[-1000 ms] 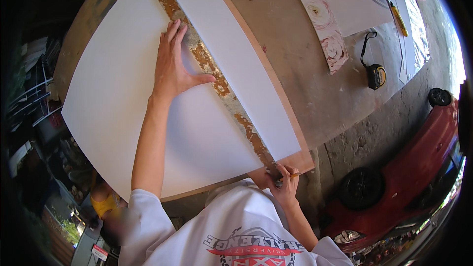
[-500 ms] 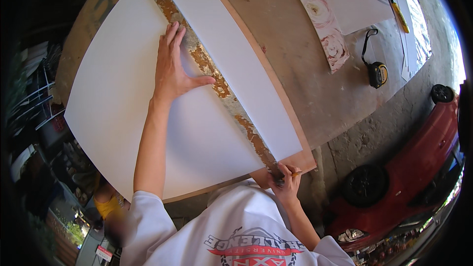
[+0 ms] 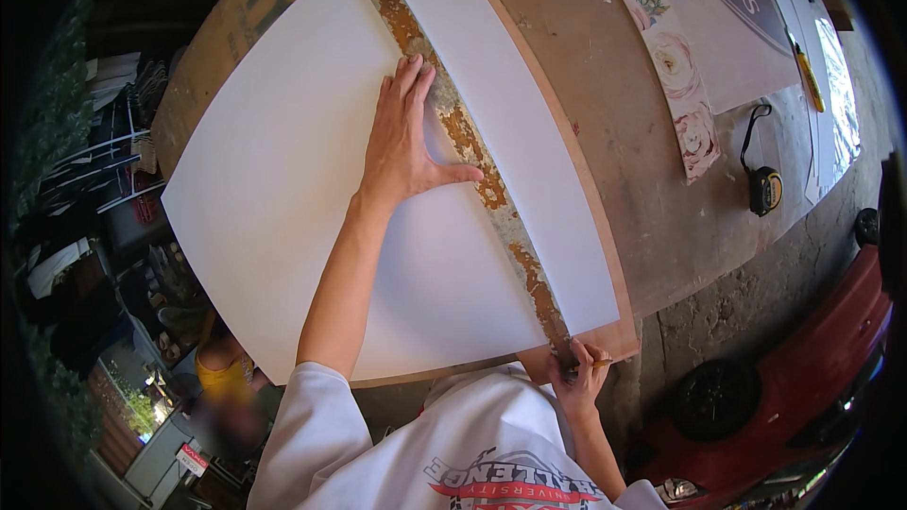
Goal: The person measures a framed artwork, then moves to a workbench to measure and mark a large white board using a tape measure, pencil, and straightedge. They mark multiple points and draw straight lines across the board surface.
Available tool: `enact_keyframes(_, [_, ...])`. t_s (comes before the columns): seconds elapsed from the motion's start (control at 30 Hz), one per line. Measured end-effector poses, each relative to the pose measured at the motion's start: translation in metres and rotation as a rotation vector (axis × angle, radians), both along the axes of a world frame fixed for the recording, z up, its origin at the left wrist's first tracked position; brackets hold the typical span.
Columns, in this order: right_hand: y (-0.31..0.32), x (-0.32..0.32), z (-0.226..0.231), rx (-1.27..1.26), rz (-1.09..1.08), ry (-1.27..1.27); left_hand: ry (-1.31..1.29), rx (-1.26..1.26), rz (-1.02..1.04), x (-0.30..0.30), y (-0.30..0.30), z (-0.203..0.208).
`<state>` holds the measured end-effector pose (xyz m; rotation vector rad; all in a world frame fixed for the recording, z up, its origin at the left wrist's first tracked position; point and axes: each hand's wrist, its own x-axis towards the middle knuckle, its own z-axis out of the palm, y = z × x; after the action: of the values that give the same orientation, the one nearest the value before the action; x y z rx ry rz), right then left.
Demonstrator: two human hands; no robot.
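Left hand [image 3: 402, 151] was spread open, fingers close together and thumb stuck wide, fingertips and thumb tip resting on a scuffed, flaking strip [image 3: 491, 191], with nothing gripped. Right hand [image 3: 581, 382] was curled at the strip's near end, a thin yellowish stick [image 3: 602, 363] poking out from its fingers; most of the stick was hidden, and could not tell whether the fingers also clasped the strip. Strip ran lengthwise over a white sheet [image 3: 283, 189], from the table's near edge to the far side, where the top of the view cut it off, as it did the sheet. Under the sheet, a brown board [image 3: 619, 326] showed only as a border. Table [image 3: 586, 142] had a brown, spotted, worn top. Toward its right end: a floral print [image 3: 690, 66], partly out of view; a yellow cutter [image 3: 809, 78]; and, close to the near edge, a tape measure [image 3: 766, 191] with a black strap. Beyond the near edge, rough grey floor [image 3: 699, 349] and a dark red car [image 3: 770, 397], clipped by the dark rim. At left, cluttered shelving [image 3: 123, 151] sat in deep shadow, contents hard to sort; below it, a blurred person [image 3: 219, 373] in yellow.
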<state>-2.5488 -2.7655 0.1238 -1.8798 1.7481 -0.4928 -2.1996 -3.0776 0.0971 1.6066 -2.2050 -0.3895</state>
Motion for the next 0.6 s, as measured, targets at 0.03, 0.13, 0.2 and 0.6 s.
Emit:
enact_keyframes(0.03, [0.0004, 0.0001, -0.0002, -0.002, -0.003, -0.001, -0.005, 0.002, 0.001, 0.0000, 0.0000, -0.0002])
enact_keyframes(0.13, [0.0021, 0.0003, -0.0014, -0.005, -0.010, -0.004, -0.003, 0.004, 0.005, -0.0002, 0.0001, -0.0006])
enact_keyframes(0.2, [0.0035, 0.0004, -0.0024, -0.005, -0.012, -0.008, -0.005, 0.004, 0.000, -0.0001, -0.0002, -0.0009])
enact_keyframes(0.6, [0.0043, 0.0008, -0.0033, 0.005, -0.006, -0.014, 0.007, -0.026, -0.012, -0.0013, -0.0014, 0.0021])
